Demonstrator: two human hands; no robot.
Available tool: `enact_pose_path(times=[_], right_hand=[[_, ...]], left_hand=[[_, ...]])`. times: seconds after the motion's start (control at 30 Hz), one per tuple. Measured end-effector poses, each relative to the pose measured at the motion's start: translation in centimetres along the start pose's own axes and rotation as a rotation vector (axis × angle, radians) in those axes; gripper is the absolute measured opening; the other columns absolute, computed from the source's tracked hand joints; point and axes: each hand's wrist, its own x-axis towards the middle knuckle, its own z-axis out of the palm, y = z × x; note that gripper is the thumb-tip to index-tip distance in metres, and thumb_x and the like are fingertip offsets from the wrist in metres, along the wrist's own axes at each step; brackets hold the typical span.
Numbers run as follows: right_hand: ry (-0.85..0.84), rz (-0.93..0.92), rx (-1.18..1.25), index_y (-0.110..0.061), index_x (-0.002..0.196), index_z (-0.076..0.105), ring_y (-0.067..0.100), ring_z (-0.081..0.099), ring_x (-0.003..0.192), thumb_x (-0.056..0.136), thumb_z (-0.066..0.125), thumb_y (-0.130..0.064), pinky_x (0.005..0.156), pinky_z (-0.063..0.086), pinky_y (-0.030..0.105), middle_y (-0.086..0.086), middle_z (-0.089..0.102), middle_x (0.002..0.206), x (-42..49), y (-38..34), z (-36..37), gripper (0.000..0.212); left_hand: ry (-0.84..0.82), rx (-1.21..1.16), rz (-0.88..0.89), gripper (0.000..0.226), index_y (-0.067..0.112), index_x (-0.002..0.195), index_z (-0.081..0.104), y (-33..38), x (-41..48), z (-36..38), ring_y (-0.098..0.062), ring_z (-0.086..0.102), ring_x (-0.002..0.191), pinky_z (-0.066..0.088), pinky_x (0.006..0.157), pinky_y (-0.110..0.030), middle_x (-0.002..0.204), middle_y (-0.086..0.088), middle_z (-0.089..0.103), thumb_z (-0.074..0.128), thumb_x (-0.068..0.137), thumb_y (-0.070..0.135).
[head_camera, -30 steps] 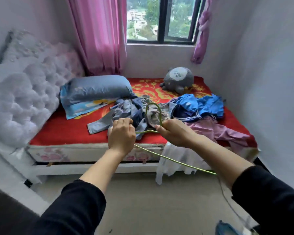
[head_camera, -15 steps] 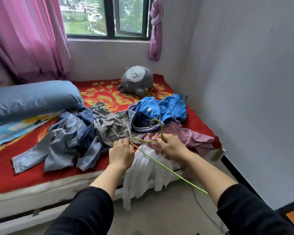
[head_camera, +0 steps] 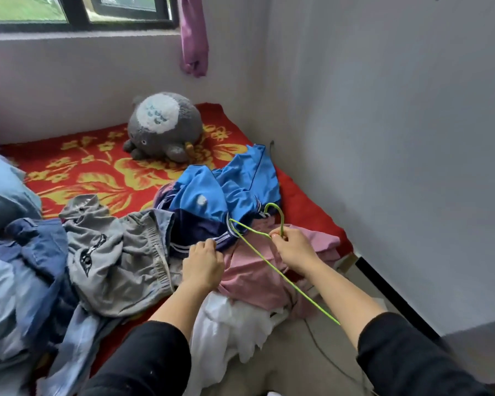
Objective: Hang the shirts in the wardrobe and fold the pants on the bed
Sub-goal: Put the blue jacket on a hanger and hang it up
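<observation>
Bed (head_camera: 77,172): red floral cover, set in a grey-walled corner below a window (head_camera: 77,12); plush toy (head_camera: 166,124) at rear. Blue shirt (head_camera: 226,190), pink garment (head_camera: 249,275) and grey pants (head_camera: 120,252) are heaped on it. Green hanger (head_camera: 281,225) is clamped in the right grip (head_camera: 293,252) below the hook. Left grip (head_camera: 203,264) is curled at the shirt's striped hem; fingertips hidden, hold cannot be told. Pillow (head_camera: 3,190) cut off at left.
</observation>
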Motion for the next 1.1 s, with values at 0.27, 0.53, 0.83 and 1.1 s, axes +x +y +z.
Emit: enact_pose_path(times=[0.27, 0.53, 0.83, 1.1], right_hand=[[0.023, 0.189, 0.081, -0.017, 0.082, 0.070, 0.027, 0.054, 0.067, 0.089, 0.053, -0.019, 0.054, 0.050, 0.036, 0.000, 0.055, 0.061, 17.7, 4.7, -2.3, 0.018], [-0.005, 0.377, 0.094, -0.009, 0.088, 0.069, 0.032, 0.059, 0.079, 0.089, 0.051, -0.016, 0.070, 0.045, 0.033, 0.008, 0.066, 0.078, 33.0, 9.8, -0.3, 0.020], [-0.215, 0.667, 0.375, -0.019, 0.085, 0.059, 0.014, 0.052, 0.061, 0.081, 0.052, 0.007, 0.046, 0.048, 0.025, -0.007, 0.060, 0.081, 37.4, 15.1, 8.0, 0.027], [-0.105, 0.573, 0.519, -0.022, 0.093, 0.070, 0.005, 0.060, 0.069, 0.074, 0.080, -0.016, 0.068, 0.048, 0.021, -0.009, 0.068, 0.075, 36.5, 16.8, 14.7, 0.022]], left_hand=[[-0.091, 0.051, -0.005, 0.028, 0.013, 0.117, 0.051, 3.9, 15.0, 5.8, -0.028, 0.040, 0.119, 0.039, 0.093, -0.042, 0.124, -0.008, 0.051, 0.039, 0.094, 0.023], [-0.226, 0.165, 0.092, 0.038, 0.017, 0.129, 0.051, 7.7, 28.9, 12.7, -0.026, 0.038, 0.123, 0.038, 0.089, -0.038, 0.132, -0.004, 0.047, 0.041, 0.093, 0.016], [-0.317, 0.316, 0.281, 0.052, 0.031, 0.144, 0.038, 6.3, 38.6, 18.6, -0.033, 0.027, 0.133, 0.036, 0.097, -0.045, 0.149, -0.013, 0.032, 0.041, 0.095, 0.012], [-0.456, 0.533, 0.727, 0.045, 0.049, 0.130, 0.048, 6.0, 44.6, 21.0, -0.027, 0.005, 0.142, 0.013, 0.108, -0.045, 0.158, -0.001, 0.008, 0.048, 0.095, 0.021]])
